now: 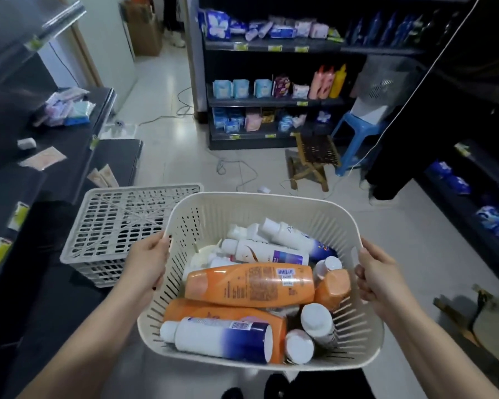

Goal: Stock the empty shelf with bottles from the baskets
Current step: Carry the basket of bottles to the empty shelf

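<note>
A cream slotted basket (242,205) is held up in front of me, above the floor. My left hand (147,262) grips its left rim and my right hand (379,276) grips its right rim. Inside lie several bottles on their sides: a large orange bottle (248,285) across the middle, a white and blue bottle (219,338) at the near edge, and white bottles with purple labels (268,253) toward the far side. Dark shelves (69,174) run along my left, mostly bare with a few flat packets.
An upturned white crate (118,226) sits on the floor just left of the basket. Ahead stands a stocked shelf unit (271,102) with packets and orange bottles. A blue stool (355,133), a small wooden stool (311,165) and loose cables lie on the tiled floor.
</note>
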Demonstrator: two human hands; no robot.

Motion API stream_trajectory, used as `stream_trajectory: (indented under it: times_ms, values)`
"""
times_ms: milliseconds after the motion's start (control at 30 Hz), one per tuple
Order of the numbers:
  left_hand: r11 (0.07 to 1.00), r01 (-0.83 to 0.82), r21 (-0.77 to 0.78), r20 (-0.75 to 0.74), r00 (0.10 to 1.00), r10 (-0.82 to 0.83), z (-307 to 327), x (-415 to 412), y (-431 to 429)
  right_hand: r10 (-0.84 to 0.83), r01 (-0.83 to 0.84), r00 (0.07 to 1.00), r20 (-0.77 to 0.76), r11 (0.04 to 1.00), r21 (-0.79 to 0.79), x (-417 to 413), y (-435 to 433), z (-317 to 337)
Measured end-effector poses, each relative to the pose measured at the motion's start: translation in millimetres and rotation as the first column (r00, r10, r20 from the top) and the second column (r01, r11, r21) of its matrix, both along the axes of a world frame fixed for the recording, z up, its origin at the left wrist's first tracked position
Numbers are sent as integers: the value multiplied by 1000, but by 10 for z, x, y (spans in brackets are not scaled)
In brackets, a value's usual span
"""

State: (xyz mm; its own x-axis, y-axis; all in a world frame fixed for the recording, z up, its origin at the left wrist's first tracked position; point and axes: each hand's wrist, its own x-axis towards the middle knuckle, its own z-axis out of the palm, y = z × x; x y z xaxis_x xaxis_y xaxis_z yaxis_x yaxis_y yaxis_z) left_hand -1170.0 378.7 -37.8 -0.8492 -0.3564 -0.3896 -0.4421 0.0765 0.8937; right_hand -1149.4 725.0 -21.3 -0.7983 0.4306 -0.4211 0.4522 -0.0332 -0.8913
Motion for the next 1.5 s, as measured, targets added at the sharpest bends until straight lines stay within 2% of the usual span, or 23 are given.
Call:
stream_trajectory:
  times_ms: [367,500,633,733,967,1233,1500]
  values:
    - [994,-107,29,63,992,105,-291,-1165,-99,186,-186,982,24,983,-16,-1531,-94,-111]
    - [977,-213,-3,68,975,213,-431,-1554,-60,297,-297,955,9,955,-9,-2266,-213,-65]
    - [937,-347,-26,84,934,348,-520,-1867,-75,386,-387,922,26,922,31,-2995,-368,-107]
    - [882,-472,-16,96,877,471,-565,-2150,-163,458,-462,886,78,885,52,-3618,-570,-167]
    - [726,-687,-21,68,724,687,-662,-2715,-511,629,-632,774,70,775,18,-4790,-1306,-87]
    - [483,-875,-20,99,479,872,-773,-3011,-894,832,-833,553,43,553,5,-5868,-2192,-171]
    - [168,-986,4,50,168,985,-795,-3012,-820,989,-988,150,16,149,30,-6517,-3150,-259]
